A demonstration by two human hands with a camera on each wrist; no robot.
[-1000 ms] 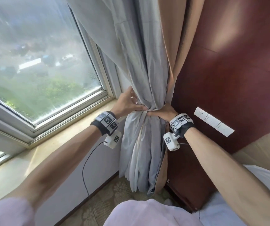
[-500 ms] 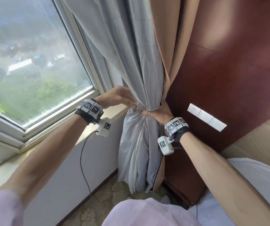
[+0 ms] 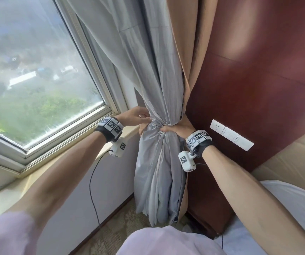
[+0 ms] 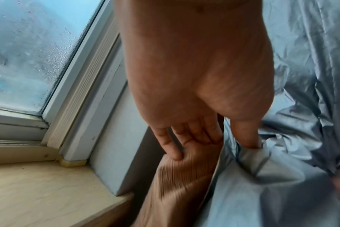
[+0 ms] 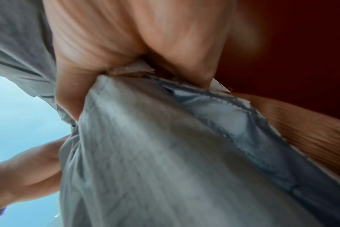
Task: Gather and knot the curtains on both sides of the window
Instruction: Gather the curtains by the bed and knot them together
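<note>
One gathered curtain (image 3: 159,100) is hanging just right of the window (image 3: 37,74). Two hands are squeezing its bunched waist: the left hand (image 3: 135,118) is pinching folds, the right hand (image 3: 179,128) is gripping around it.

— What is down at the bottom?

— The floor (image 3: 111,234). It has a carpet with a pale flower pattern. The curtain (image 3: 159,181) hangs down to it in the corner — I cannot tell if the cloth touches it.

— And by the window?

— A light stone sill (image 3: 28,183) runs under the window frame (image 3: 59,144). A thin black cable (image 3: 92,181) hangs in front of the white wall below it.
</note>
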